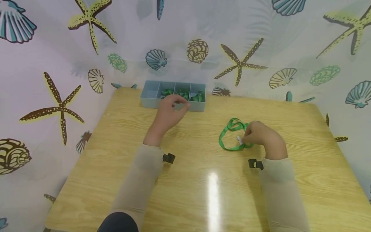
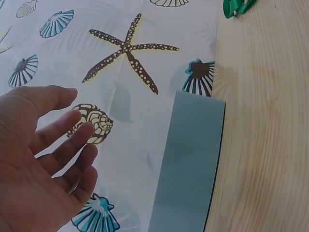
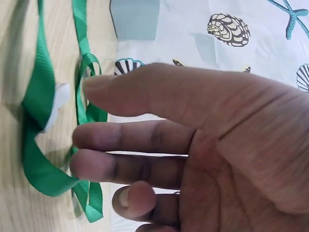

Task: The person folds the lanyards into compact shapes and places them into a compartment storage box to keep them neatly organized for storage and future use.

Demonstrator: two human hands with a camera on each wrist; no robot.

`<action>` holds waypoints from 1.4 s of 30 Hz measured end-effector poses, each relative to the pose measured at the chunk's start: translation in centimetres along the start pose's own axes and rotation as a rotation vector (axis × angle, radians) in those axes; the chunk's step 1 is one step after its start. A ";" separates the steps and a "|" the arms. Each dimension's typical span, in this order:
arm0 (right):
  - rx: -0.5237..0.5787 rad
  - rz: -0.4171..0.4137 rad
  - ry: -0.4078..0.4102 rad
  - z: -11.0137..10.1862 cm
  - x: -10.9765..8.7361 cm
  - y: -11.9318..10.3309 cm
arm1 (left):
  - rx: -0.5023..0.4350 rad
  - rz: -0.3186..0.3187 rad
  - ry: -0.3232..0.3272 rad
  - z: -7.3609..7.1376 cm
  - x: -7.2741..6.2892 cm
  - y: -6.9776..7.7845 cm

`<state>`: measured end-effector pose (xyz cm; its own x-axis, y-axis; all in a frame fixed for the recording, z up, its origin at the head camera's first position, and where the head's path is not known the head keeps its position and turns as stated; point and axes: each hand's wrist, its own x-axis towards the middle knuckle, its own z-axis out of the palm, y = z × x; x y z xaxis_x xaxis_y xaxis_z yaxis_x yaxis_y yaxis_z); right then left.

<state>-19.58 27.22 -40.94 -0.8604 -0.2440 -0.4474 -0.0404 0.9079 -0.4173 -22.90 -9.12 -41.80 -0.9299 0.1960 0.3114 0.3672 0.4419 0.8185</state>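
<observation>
A loop of green ribbon (image 1: 222, 137) lies on the table, with a small white piece (image 1: 239, 140) at its near right side. My right hand (image 1: 262, 137) is over the ribbon's right side. In the right wrist view a gap shows between thumb and fingers, and the green ribbon (image 3: 41, 92) passes just beyond the fingertips; whether they touch it I cannot tell. My left hand (image 1: 171, 112) hovers in front of a blue-grey divided box (image 1: 150, 103), fingers loosely bent with nothing between them. Green ribbon bundles (image 1: 198, 96) lie in its three right compartments.
The wooden table (image 1: 203, 180) stands against a hanging cloth (image 1: 179, 29) printed with shells and starfish. The box sits near the table's back edge. A dark round object (image 1: 118, 222) shows at the bottom, overlapping the left sleeve.
</observation>
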 end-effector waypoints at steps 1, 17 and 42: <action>-0.004 0.006 -0.006 0.1 0.1 0.1 | -0.001 0.007 -0.002 0.1 0.0 0.2; -0.046 0.033 -0.010 2.3 1.5 0.4 | -0.016 0.049 0.019 2.1 -1.1 0.8; 0.161 -0.665 0.537 2.4 -0.6 -7.0 | -0.143 0.065 -0.304 4.3 -1.7 3.0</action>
<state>-17.55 20.21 -39.62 -0.8089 -0.4759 0.3453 -0.5820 0.5649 -0.5849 -20.14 -4.40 -41.98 -0.8471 0.4816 0.2246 0.3987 0.2966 0.8678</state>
